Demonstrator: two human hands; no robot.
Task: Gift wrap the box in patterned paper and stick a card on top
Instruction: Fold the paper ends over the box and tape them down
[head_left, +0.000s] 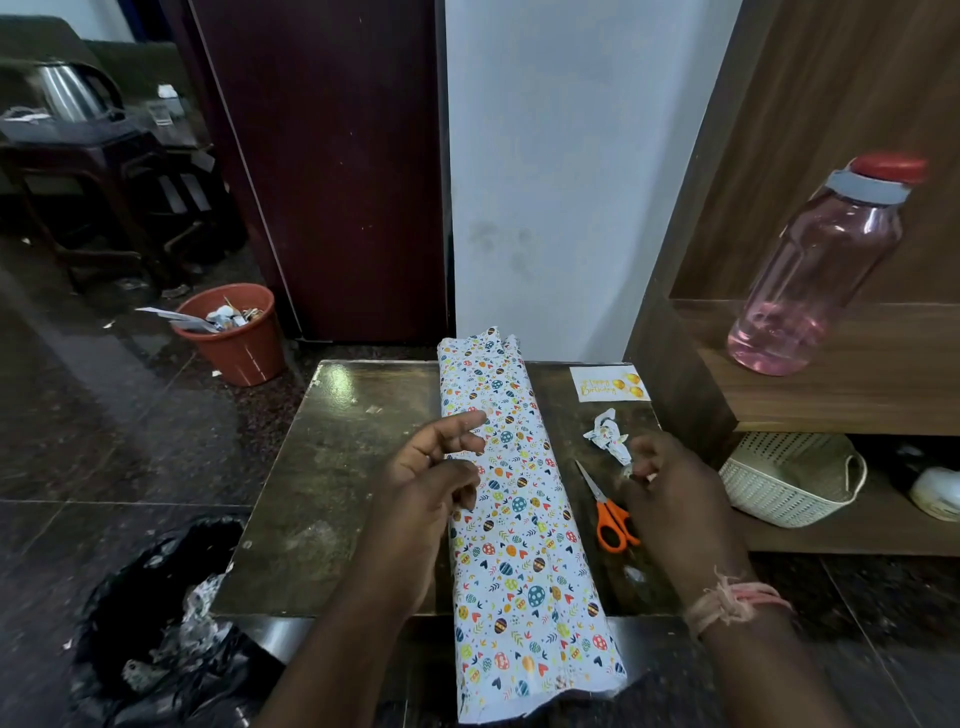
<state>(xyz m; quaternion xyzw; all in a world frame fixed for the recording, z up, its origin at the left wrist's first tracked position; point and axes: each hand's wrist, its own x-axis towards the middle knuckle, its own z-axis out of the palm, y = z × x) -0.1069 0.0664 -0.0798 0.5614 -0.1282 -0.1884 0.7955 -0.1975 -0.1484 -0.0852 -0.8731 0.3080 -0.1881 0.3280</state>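
A long box wrapped in white patterned paper lies lengthwise down the middle of the small dark table, its open paper ends sticking out past both table edges. My left hand rests at its left side, index finger stretched onto the paper. To the box's right, my right hand hovers over the table and pinches something small that I cannot make out. A white birthday card lies at the table's far right corner.
Orange-handled scissors and a crumpled paper scrap lie right of the box. A pink bottle stands on the wooden shelf, a white basket below it. An orange bin and a black bag sit on the floor at left.
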